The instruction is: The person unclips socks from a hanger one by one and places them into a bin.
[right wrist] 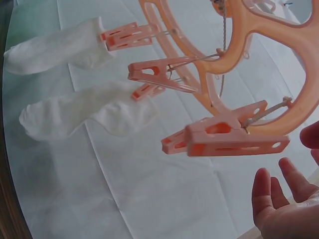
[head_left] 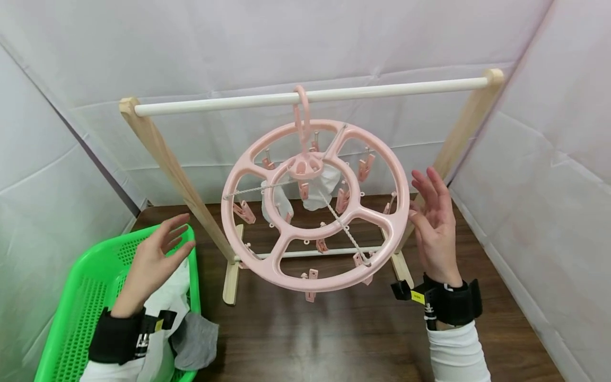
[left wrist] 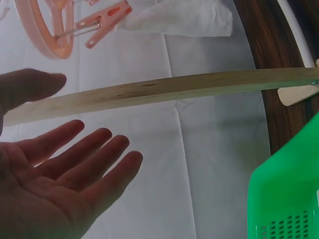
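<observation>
A round pink clip hanger hangs by its hook from a white rail, with pink clothespins dangling around it. Two white socks hang clipped at the far side of the ring. My right hand is beside the hanger's right rim, fingers spread and holding nothing, with the thumb close to the rim. To the left, my left hand is over the green basket, its fingers loosely extended and nothing in them. In the left wrist view that same hand is near a wooden post.
The white rail spans two slanted wooden posts whose feet stand on the dark wooden table. White cloth lies in the basket, and a grey cloth piece hangs over its right edge. Pale sheets enclose the back and sides.
</observation>
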